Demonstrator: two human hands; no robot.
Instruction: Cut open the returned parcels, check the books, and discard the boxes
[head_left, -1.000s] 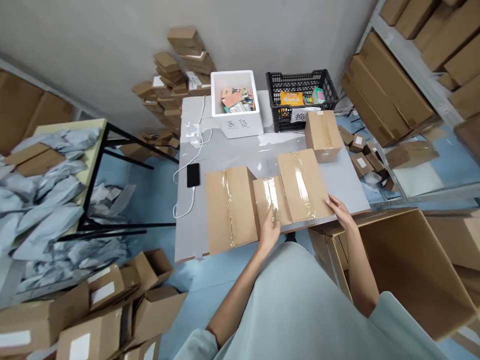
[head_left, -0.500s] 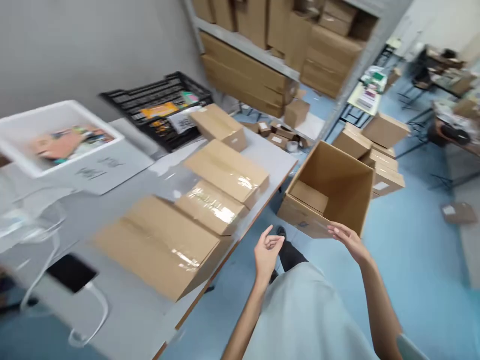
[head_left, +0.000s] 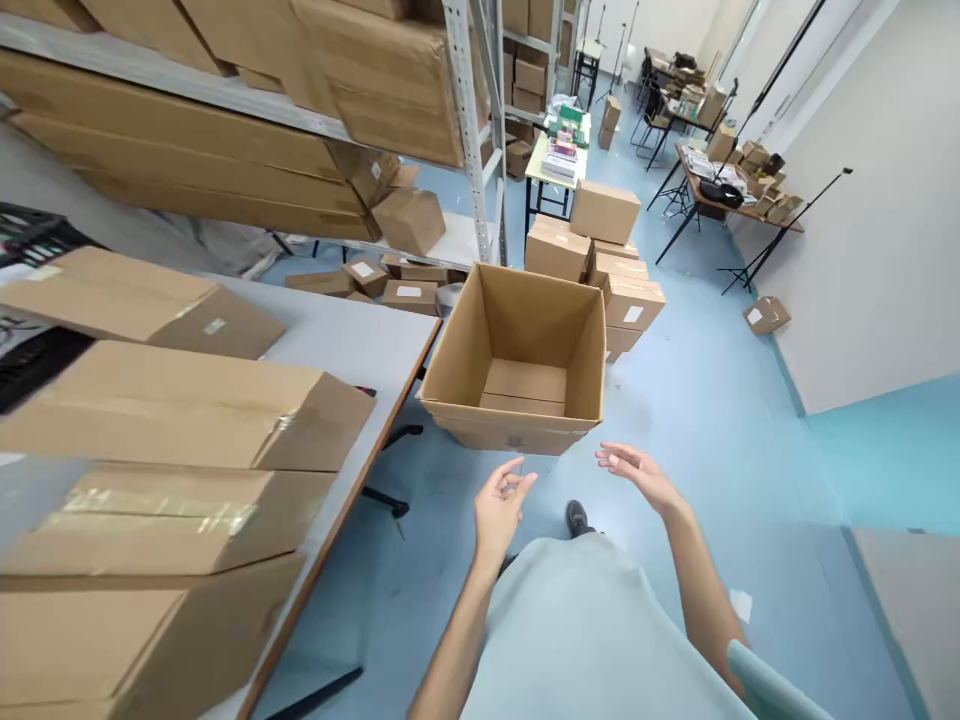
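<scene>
A large open cardboard box (head_left: 517, 438) stands in front of me, past the table's end, with brown cardboard visible at its bottom. My left hand (head_left: 501, 508) is held just below the near side of the box, fingers apart and holding nothing. To the right, my right hand (head_left: 639, 476) hovers near the box's near right corner, also with parted fingers and nothing in it. Neither hand appears to touch the box. Several closed, taped cardboard boxes (head_left: 172, 405) lie side by side on the white table (head_left: 349, 325) at the left.
Stacked cartons (head_left: 600, 212) stand behind the open box. A metal shelf (head_left: 474, 130) loaded with long cartons rises at the upper left. Small labelled boxes (head_left: 409, 295) lie beyond the table end. A desk (head_left: 742, 207) and tripods stand at the upper right.
The view has swung to the right, so the white bin and phone on the table are out of sight. My right hand now appears apart from the open box's edge. Both hands remain empty.
</scene>
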